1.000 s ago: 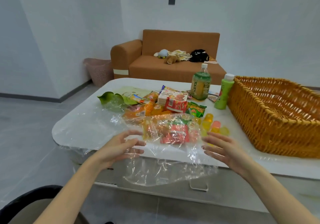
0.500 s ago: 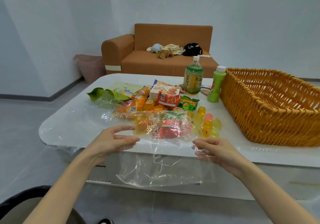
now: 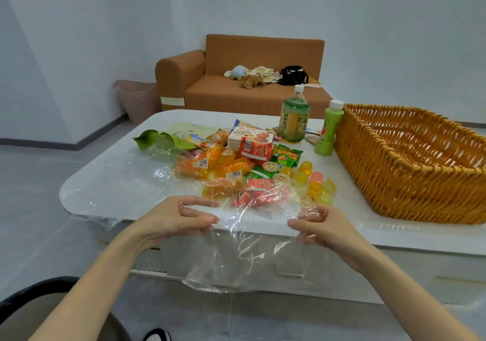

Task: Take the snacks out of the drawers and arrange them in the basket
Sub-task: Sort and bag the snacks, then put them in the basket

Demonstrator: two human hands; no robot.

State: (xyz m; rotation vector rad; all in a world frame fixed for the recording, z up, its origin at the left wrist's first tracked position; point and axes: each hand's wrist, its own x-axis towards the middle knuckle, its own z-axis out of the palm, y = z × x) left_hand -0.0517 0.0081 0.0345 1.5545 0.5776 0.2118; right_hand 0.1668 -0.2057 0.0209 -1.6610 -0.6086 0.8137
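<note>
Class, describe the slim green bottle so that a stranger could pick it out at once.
Find the big wicker basket on the white table. The green bottle stands just beside the basket's left end. Unlike the rounder, see-through bottle further left, it is slim and opaque lime green.

The left hand [image 3: 178,219] and right hand [image 3: 324,226] are bare, and so are both arms [image 3: 105,275]. Below the table [image 3: 210,118], a black and white shoe [image 3: 157,335] shows.

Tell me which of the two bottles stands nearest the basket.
The slim bright-green bottle with the white cap, right beside the wicker basket; the rounder bottle stands farther left.
</note>
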